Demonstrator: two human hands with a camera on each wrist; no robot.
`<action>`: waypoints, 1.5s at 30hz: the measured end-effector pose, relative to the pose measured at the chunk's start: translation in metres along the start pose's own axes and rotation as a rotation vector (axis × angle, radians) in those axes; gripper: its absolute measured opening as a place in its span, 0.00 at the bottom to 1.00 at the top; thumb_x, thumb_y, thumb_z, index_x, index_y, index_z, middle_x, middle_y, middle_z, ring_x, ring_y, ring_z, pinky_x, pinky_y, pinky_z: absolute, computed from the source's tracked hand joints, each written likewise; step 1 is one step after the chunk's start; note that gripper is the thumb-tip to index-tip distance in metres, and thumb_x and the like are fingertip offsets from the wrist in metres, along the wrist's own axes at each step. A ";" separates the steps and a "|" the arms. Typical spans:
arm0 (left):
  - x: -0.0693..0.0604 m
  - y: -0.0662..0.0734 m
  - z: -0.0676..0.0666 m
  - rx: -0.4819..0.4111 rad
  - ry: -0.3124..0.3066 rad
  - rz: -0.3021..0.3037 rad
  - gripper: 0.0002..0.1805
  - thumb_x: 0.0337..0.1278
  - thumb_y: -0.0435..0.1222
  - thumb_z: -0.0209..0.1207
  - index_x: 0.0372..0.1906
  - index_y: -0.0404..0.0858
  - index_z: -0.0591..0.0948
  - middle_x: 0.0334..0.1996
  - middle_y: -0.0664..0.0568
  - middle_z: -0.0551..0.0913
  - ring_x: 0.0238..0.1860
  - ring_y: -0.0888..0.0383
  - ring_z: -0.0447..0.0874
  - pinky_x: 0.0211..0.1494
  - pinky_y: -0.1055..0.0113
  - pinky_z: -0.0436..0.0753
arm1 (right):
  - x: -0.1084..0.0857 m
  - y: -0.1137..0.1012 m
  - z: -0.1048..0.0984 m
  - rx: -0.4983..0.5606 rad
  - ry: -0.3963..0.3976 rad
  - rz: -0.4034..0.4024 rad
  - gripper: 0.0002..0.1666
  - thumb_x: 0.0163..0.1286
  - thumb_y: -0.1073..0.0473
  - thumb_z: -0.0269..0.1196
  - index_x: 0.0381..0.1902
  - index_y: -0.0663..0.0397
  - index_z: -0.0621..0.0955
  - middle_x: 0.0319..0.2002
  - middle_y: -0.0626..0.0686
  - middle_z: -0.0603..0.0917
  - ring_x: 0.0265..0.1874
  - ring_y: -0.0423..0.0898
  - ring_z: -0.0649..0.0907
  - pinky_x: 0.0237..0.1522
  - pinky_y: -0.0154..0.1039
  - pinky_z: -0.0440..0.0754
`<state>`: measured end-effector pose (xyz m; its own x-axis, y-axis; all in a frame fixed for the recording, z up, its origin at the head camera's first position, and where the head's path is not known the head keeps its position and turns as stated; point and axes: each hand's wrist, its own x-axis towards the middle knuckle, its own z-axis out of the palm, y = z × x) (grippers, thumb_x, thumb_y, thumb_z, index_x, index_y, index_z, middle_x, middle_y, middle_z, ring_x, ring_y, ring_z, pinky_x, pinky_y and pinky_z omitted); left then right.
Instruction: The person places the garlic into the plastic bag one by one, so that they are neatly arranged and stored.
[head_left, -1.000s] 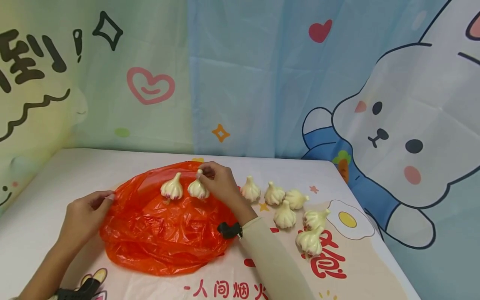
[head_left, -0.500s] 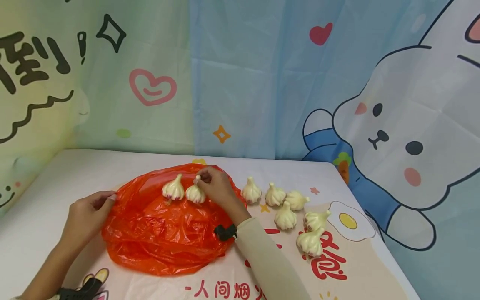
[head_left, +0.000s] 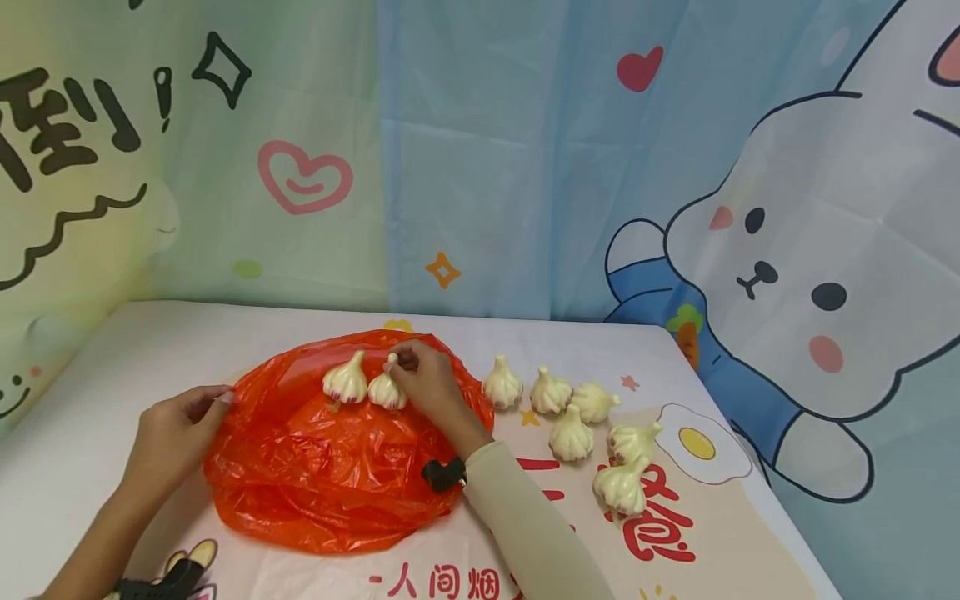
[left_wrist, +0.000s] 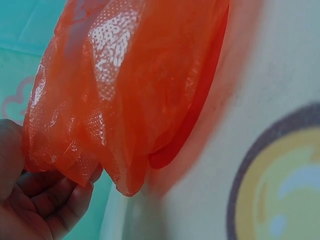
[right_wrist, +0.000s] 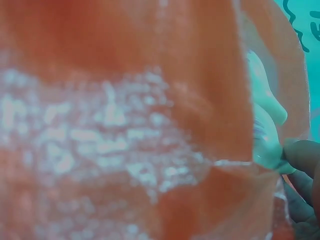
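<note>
A red-orange plastic bag (head_left: pixel 330 467) lies spread on the table, its mouth held wide. My left hand (head_left: pixel 174 425) pinches the bag's left edge between thumb and fingers; the left wrist view shows the bag film (left_wrist: pixel 125 100) gathered at those fingertips. With thumb and fingers my right hand (head_left: pixel 431 379) pinches the stem of a garlic bulb (head_left: pixel 386 390) over the bag's opening. Beside it, almost touching, a second garlic bulb (head_left: pixel 346 380) sits upright in the bag. In the right wrist view the bag hides part of the held bulb (right_wrist: pixel 266 142).
Right of the bag stand several more garlic bulbs, among them one near the bag's edge (head_left: pixel 502 383), one in the middle (head_left: pixel 571 435) and a pair farther right (head_left: pixel 621 487). A printed cloth (head_left: pixel 720 533) covers the table, and a patterned curtain (head_left: pixel 480 167) hangs behind.
My right hand has moved a little left and down with its garlic bulb, closing the gap to the other bulb. My left hand keeps its hold on the bag's edge.
</note>
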<state>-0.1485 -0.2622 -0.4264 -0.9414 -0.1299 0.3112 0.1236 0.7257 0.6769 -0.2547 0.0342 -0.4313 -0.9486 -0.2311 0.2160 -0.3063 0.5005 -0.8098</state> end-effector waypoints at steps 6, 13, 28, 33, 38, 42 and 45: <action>0.000 0.000 -0.001 0.002 0.012 0.011 0.17 0.70 0.38 0.55 0.49 0.27 0.82 0.40 0.33 0.84 0.39 0.39 0.83 0.33 0.78 0.82 | -0.002 0.002 -0.001 0.040 0.013 -0.023 0.16 0.67 0.57 0.66 0.52 0.52 0.80 0.45 0.49 0.83 0.43 0.43 0.85 0.45 0.34 0.83; 0.000 -0.001 0.000 0.002 0.013 0.015 0.17 0.69 0.38 0.55 0.49 0.27 0.82 0.40 0.33 0.84 0.40 0.39 0.83 0.34 0.68 0.85 | -0.004 0.003 -0.006 0.079 0.054 -0.091 0.15 0.66 0.61 0.66 0.51 0.55 0.80 0.47 0.51 0.83 0.43 0.43 0.85 0.45 0.31 0.82; 0.000 0.000 0.000 0.006 0.011 0.024 0.17 0.69 0.37 0.56 0.49 0.26 0.82 0.40 0.33 0.84 0.40 0.38 0.83 0.34 0.76 0.83 | -0.019 -0.010 -0.034 0.084 0.090 -0.212 0.12 0.66 0.64 0.66 0.47 0.60 0.83 0.41 0.53 0.86 0.42 0.44 0.85 0.46 0.32 0.82; -0.001 0.001 0.000 0.012 0.001 0.012 0.17 0.70 0.37 0.55 0.49 0.26 0.82 0.41 0.32 0.84 0.41 0.37 0.83 0.39 0.56 0.84 | -0.025 -0.008 -0.046 0.050 0.095 -0.268 0.12 0.67 0.63 0.65 0.48 0.61 0.83 0.42 0.53 0.86 0.42 0.43 0.85 0.47 0.32 0.82; -0.001 0.001 0.001 0.012 -0.002 0.010 0.17 0.70 0.37 0.55 0.49 0.26 0.82 0.40 0.32 0.84 0.39 0.38 0.83 0.35 0.59 0.86 | -0.029 -0.004 -0.059 0.051 0.142 -0.297 0.13 0.67 0.65 0.65 0.48 0.64 0.83 0.43 0.54 0.86 0.43 0.45 0.85 0.48 0.34 0.82; 0.000 0.001 0.001 0.013 -0.004 0.006 0.17 0.70 0.37 0.55 0.49 0.26 0.81 0.40 0.32 0.84 0.39 0.39 0.83 0.33 0.62 0.86 | -0.031 0.001 -0.068 0.074 0.181 -0.292 0.12 0.67 0.64 0.64 0.47 0.64 0.83 0.43 0.53 0.86 0.42 0.44 0.85 0.47 0.35 0.82; 0.000 0.001 0.002 0.018 -0.008 -0.004 0.18 0.70 0.38 0.55 0.50 0.26 0.81 0.41 0.32 0.84 0.39 0.39 0.83 0.35 0.58 0.86 | -0.032 0.005 -0.074 0.072 0.217 -0.283 0.11 0.67 0.63 0.65 0.47 0.61 0.84 0.42 0.51 0.86 0.40 0.43 0.85 0.46 0.36 0.83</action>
<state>-0.1490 -0.2602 -0.4270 -0.9445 -0.1277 0.3028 0.1138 0.7372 0.6660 -0.2321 0.1055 -0.4021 -0.8242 -0.1653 0.5415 -0.5599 0.3806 -0.7360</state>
